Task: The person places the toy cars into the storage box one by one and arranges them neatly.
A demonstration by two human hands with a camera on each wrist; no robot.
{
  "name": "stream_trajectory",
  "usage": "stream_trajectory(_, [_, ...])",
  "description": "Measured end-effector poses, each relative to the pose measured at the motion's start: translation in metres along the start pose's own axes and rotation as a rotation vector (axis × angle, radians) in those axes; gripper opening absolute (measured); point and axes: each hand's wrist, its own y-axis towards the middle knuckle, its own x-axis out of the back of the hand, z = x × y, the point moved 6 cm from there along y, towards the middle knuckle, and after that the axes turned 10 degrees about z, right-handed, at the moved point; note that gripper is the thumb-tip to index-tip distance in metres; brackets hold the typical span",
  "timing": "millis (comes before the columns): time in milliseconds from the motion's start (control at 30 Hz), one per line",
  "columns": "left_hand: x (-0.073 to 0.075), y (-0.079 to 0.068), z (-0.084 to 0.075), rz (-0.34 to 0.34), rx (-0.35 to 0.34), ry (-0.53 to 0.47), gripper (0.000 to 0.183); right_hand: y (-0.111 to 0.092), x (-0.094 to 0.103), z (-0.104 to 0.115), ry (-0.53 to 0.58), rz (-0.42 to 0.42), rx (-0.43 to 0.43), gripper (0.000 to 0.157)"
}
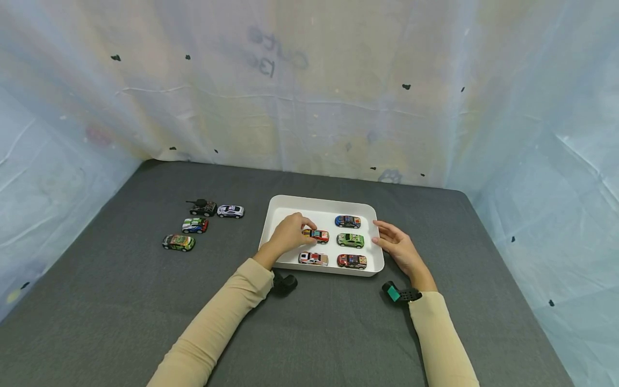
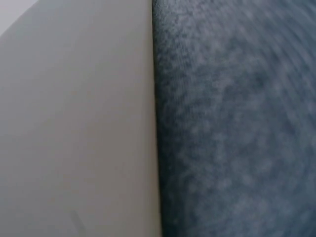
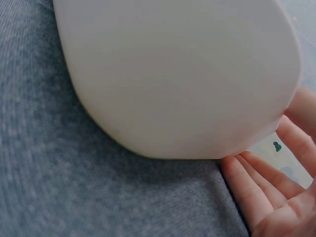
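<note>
My left hand [image 1: 287,235] reaches over a white tray [image 1: 290,203] and pinches a red toy car [image 1: 320,235] between thumb and fingers. The hand partly covers the car's left end. At the tray's right side, my right hand [image 1: 395,244] holds the rim, thumb and forefinger tips over the edge. In the right wrist view, other fingers [image 3: 247,185] touch the tray's outer wall. Around the red car in the tray are a white-and-red car [image 1: 313,259], a blue car [image 1: 347,221], a green car [image 1: 350,240] and a dark red car [image 1: 352,261].
Left of the tray, on the grey cloth [image 1: 121,301], stand a dark toy tank [image 1: 203,208], a white car [image 1: 230,211], a white, blue and green car [image 1: 195,225] and a multicoloured car [image 1: 178,243]. Pale sheeting [image 1: 319,129] hangs behind the table and along its sides.
</note>
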Motion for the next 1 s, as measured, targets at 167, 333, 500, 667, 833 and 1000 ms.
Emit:
stream_trajectory(167, [-0.001,0.001,0.001,-0.002,-0.005,0.004,0.029,0.0,0.0,0.0,-0.001,-0.002,0.0,0.061])
stream_trajectory(333, [-0.002,0.001,0.002,-0.009,-0.006,0.01,0.03,0.0,0.0,0.0,-0.007,-0.002,-0.003,0.061])
stream_trajectory(500, [0.001,-0.001,0.0,-0.024,-0.019,0.018,0.033,0.0,0.0,0.0,-0.016,0.0,-0.006,0.061])
stream_trajectory(667, [0.003,-0.003,-0.001,-0.018,-0.036,0.02,0.034,0.0,0.0,0.0,-0.014,-0.003,-0.004,0.061])
stream_trajectory(833, [0.007,-0.006,-0.001,-0.018,-0.066,0.007,0.034,0.0,0.0,0.0,-0.015,-0.005,-0.005,0.061])
stream_trajectory(1000, [0.013,-0.011,0.0,-0.039,-0.11,-0.003,0.035,0.0,0.0,0.001,-0.013,-0.006,-0.004,0.061])
